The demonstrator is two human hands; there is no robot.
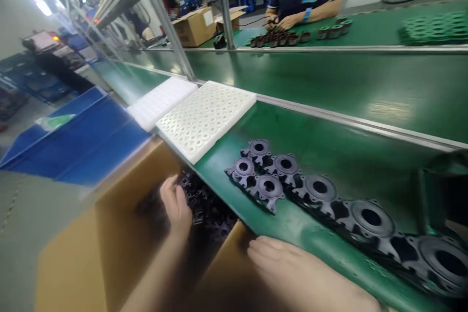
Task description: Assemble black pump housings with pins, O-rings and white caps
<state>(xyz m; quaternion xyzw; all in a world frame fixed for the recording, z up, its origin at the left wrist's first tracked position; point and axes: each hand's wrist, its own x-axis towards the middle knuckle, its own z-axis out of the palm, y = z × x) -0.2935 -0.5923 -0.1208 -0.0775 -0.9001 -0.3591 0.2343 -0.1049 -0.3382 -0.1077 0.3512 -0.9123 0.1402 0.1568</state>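
Observation:
My left hand [177,204] is inside a cardboard box [124,209], above a pile of dark metal parts [204,204]. Its fingers are bent, and whether they hold anything is hard to see. At the table's near edge, beside the box flap, my right hand [274,256] lies with its fingers extended and close together, nothing visible in it. Stacked dark parts with round holes [320,187] form rows on the green table [234,204], beyond my right hand.
Two white perforated trays [208,117] sit at the table's far left corner. A blue bin [84,136] stands left of the box. Across the conveyor [329,83], a person handles small parts. Metal posts rise behind the trays.

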